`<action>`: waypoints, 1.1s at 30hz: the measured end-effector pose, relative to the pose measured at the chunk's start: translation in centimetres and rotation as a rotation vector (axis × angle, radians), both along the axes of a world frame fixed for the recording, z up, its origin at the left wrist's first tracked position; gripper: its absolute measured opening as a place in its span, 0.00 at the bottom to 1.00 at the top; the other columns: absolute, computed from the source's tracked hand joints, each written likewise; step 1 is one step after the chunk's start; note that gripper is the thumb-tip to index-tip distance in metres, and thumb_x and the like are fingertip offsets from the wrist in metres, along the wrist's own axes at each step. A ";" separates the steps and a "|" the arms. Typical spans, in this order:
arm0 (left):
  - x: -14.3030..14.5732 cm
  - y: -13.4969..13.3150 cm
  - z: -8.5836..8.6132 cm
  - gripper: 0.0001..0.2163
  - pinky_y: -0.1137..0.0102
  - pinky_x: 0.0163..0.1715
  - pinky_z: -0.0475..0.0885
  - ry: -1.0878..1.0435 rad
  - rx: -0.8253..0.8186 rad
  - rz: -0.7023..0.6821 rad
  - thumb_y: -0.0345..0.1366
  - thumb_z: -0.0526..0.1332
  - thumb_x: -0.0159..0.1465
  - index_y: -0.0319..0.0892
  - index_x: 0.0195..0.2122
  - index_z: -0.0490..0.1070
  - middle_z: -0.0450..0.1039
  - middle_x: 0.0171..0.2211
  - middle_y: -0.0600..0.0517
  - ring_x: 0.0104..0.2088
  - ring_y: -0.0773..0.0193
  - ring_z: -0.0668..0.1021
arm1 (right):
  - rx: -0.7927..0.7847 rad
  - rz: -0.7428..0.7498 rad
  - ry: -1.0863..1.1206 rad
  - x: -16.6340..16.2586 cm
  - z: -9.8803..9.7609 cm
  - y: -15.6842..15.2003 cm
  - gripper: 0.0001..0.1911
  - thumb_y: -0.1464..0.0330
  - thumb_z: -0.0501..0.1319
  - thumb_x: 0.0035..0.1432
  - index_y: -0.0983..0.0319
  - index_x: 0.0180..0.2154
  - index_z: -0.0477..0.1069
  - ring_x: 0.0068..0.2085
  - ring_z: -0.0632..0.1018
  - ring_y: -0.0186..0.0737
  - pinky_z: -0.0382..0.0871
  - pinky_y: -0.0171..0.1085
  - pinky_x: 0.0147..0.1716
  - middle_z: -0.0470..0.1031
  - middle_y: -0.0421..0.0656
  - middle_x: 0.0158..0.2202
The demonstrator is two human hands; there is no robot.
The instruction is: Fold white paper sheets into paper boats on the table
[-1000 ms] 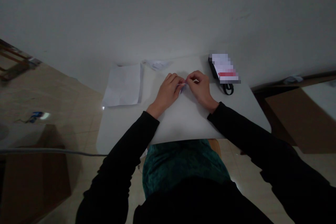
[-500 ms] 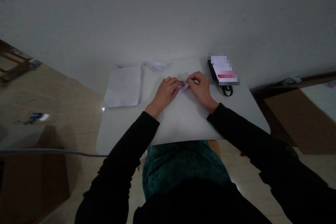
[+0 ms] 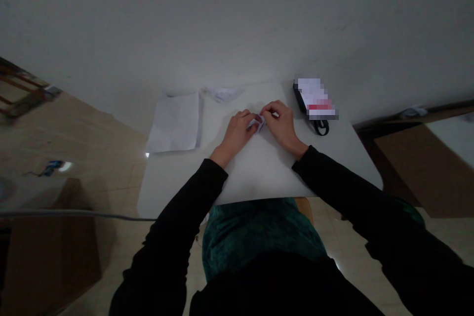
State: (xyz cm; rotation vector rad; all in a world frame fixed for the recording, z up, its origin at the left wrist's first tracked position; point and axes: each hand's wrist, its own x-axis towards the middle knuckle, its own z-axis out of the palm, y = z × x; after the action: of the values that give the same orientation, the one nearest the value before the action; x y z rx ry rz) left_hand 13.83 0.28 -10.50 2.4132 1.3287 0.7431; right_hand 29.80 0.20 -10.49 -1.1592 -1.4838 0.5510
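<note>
Small pale piece of paper (image 3: 261, 125), apparently folded, between the two hands over the middle of the table (image 3: 255, 177); resting on the surface or just above it, impossible to tell. On its left, fingers of the left hand (image 3: 239, 131) curled close and pinching; on its right, thumb and forefinger of the right hand (image 3: 279, 123) drawn narrow at its upper edge, gripping too by the look of it, though with contact partly hidden. Likeliest trouble: a tear or a crooked crease, from uneven pulling by both hands on so small a piece. Also possible: a slip from the fingers, because of a hold only at the tips. Dim light and curled fingers over much of the paper, hence perhaps a poor view of its edges and easy misalignment. Less pressing: a knock to the paper stack (image 3: 176, 123) off to the left, from a wide sideways sweep, or to the crumpled paper (image 3: 223, 94) beyond the left hand, from a forward push. Near the right hand, black-edged object (image 3: 316, 98) with strap loop (image 3: 322, 128), open to a nudge from any careless outward move.
</note>
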 end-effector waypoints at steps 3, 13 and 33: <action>0.5 -0.2 0.1 0.08 0.59 0.50 0.70 0.048 -0.005 0.063 0.30 0.61 0.67 0.43 0.45 0.79 0.76 0.42 0.47 0.46 0.53 0.77 | -0.008 0.008 -0.002 0.0 -0.1 0.0 0.08 0.75 0.59 0.53 0.58 0.25 0.70 0.32 0.73 0.38 0.68 0.39 0.36 0.70 0.39 0.28; 0.9 -0.4 0.0 0.05 0.59 0.47 0.69 -0.043 -0.027 0.207 0.33 0.66 0.65 0.46 0.42 0.80 0.81 0.39 0.50 0.43 0.54 0.79 | 0.000 0.020 0.011 0.0 -0.2 0.1 0.08 0.74 0.59 0.53 0.57 0.25 0.70 0.31 0.72 0.39 0.67 0.40 0.37 0.70 0.38 0.27; 1.0 -0.2 -0.5 0.05 0.66 0.38 0.69 -0.179 -0.009 0.234 0.35 0.66 0.64 0.46 0.39 0.82 0.82 0.34 0.53 0.33 0.63 0.78 | -0.009 0.041 0.014 0.1 -0.6 0.2 0.07 0.72 0.58 0.54 0.57 0.27 0.71 0.32 0.73 0.39 0.67 0.41 0.37 0.72 0.39 0.28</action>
State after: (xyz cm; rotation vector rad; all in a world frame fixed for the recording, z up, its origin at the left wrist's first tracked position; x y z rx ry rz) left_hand 14.83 0.06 -10.99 2.1481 1.5508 0.9858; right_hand 29.87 0.43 -11.08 -1.1317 -1.4972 0.5938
